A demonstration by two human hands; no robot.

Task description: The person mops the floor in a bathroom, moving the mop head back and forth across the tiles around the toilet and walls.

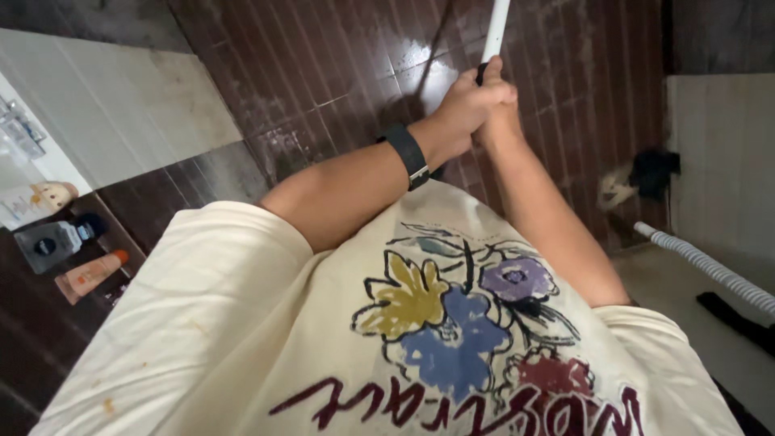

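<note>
fingers (484, 95) of both hands — left hand (467, 109), right hand (502, 121) — tight around the white pole (495, 32) rising above them

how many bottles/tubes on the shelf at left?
3 clearly. A pale bottle with a tan cap lies furthest back, a clear grey bottle with a black cap sits in the middle, and an orange tube is nearest. More may be hidden beyond the frame edge.
</note>
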